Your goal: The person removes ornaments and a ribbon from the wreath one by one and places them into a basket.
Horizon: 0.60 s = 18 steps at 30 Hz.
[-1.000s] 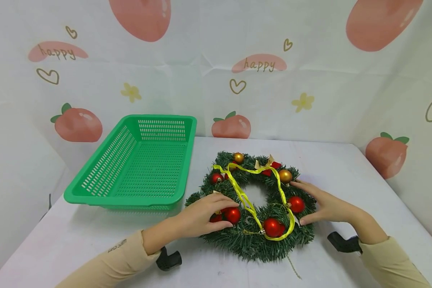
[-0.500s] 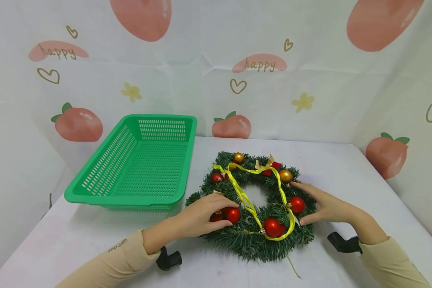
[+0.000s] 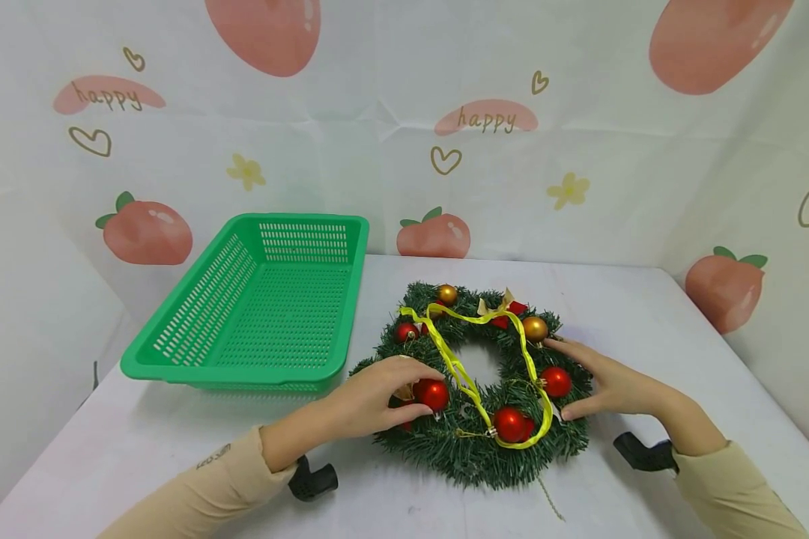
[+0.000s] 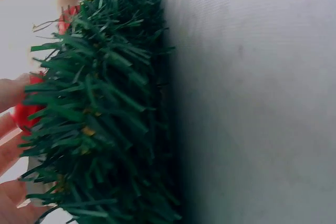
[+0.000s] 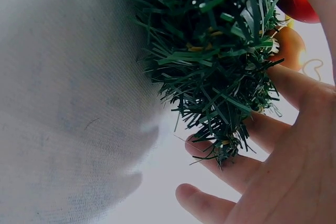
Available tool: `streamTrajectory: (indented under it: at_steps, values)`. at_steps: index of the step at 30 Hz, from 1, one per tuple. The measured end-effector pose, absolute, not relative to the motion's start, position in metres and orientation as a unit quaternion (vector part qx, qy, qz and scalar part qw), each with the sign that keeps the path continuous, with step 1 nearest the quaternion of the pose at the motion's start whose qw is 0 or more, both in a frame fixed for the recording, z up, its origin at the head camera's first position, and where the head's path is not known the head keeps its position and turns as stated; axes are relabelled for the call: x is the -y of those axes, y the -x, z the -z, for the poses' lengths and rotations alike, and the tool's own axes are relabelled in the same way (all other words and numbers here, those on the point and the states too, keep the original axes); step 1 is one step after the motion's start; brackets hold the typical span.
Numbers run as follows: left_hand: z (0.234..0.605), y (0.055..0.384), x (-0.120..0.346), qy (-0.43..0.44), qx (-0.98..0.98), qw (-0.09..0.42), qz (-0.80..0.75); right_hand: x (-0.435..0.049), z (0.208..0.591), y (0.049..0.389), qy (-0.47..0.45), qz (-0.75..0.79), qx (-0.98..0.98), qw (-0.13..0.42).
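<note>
The left hand [image 3: 371,397] pinches a red ball [image 3: 434,395] between its thumb and curled fingers; hand and ball have shifted slightly up and away from the person since half a second ago. The right hand [image 3: 620,385], its fingers loosely spread, rests against the right edge of the wreath [image 3: 468,460] near a gold ball [image 3: 535,329], unmoved. The wreath lies flat on the table [image 3: 620,299], a yellow ribbon [image 3: 454,365] looped over it, with the green basket [image 3: 354,299] just to its left, as before.
</note>
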State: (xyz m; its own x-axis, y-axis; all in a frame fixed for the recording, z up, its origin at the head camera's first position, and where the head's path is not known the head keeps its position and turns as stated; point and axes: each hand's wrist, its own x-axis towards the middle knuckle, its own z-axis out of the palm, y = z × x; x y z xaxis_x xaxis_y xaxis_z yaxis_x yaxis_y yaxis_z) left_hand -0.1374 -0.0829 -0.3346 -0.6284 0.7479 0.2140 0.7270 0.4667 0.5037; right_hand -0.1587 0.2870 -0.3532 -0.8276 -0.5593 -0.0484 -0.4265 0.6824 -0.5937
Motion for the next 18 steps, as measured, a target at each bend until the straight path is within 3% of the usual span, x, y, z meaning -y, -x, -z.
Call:
streamTrajectory:
  at_steps: [18]
  values:
    - [0.307,0.136,0.096,-0.421,-0.870,-0.012,-0.257,-0.287,0.353,0.159,0.269,0.292,-0.910,0.117]
